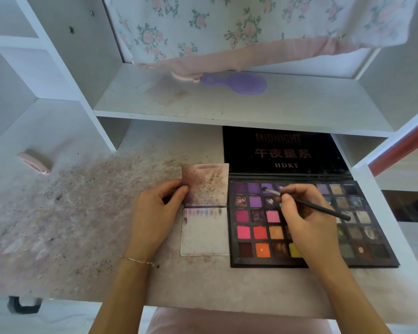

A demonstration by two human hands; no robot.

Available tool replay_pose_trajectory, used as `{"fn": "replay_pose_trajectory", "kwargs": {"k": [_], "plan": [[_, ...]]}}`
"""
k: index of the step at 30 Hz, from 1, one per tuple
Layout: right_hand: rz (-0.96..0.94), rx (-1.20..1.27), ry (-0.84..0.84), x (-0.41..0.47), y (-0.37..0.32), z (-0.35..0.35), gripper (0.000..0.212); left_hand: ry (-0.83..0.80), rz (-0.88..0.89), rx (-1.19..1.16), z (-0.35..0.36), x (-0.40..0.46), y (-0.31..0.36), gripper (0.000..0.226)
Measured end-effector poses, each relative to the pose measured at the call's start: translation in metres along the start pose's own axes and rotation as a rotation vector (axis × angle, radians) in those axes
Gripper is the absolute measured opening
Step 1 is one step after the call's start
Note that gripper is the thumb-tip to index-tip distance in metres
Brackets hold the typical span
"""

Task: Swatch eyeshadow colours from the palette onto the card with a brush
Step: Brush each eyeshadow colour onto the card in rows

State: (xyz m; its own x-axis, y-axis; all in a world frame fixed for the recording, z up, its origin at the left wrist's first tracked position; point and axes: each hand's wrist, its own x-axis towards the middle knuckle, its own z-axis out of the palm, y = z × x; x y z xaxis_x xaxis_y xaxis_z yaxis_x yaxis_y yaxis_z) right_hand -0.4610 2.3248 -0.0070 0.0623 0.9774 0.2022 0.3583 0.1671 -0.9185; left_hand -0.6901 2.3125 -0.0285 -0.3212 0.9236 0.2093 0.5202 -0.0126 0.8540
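Note:
An open black eyeshadow palette (258, 260) lies on the desk at the right, its many coloured pans facing up and its lid (282, 150) propped behind. My right hand (307, 220) grips a thin black brush (323, 209); the bristle tip rests on a purple pan in the top row. Left of the palette lies a folded white card (204, 235) with a row of purple strokes along the top of its lower panel. The stained upper panel (210, 182) is pinched at its left edge by my left hand (155, 213).
The desk top (82, 213) is smeared with pinkish powder. A shelf (227, 104) above the desk carries a purple hairbrush (241, 83) under a hanging floral cloth (227, 27). A pink object (34, 162) lies at the left. White cubby walls stand on both sides.

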Motion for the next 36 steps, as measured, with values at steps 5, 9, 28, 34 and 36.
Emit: {"fn": "replay_pose_trajectory", "kwargs": {"k": [5, 9, 28, 34, 36], "plan": [[-0.021, -0.059, -0.08, -0.0051, 0.0003, -0.0009, 0.03, 0.0, -0.011, 0.004, -0.0005, -0.0009, 0.0007, 0.017], [-0.017, -0.077, -0.134, -0.0059, -0.0015, 0.0014, 0.026, 0.0, -0.01, 0.01, -0.0004, -0.0007, 0.0022, 0.016], [0.04, -0.071, -0.154, -0.0012, -0.0046, -0.0016, 0.021, -0.005, -0.021, 0.01, -0.0007, -0.0008, 0.0031, 0.017], [0.049, -0.053, -0.12, -0.0006, -0.0048, 0.0007, 0.021, 0.001, -0.015, 0.003, -0.0005, -0.0005, 0.0022, 0.017], [0.034, -0.021, -0.111, -0.0003, -0.0076, 0.0028, 0.022, 0.0, -0.014, 0.001, -0.0001, -0.0003, 0.0017, 0.016]]}}
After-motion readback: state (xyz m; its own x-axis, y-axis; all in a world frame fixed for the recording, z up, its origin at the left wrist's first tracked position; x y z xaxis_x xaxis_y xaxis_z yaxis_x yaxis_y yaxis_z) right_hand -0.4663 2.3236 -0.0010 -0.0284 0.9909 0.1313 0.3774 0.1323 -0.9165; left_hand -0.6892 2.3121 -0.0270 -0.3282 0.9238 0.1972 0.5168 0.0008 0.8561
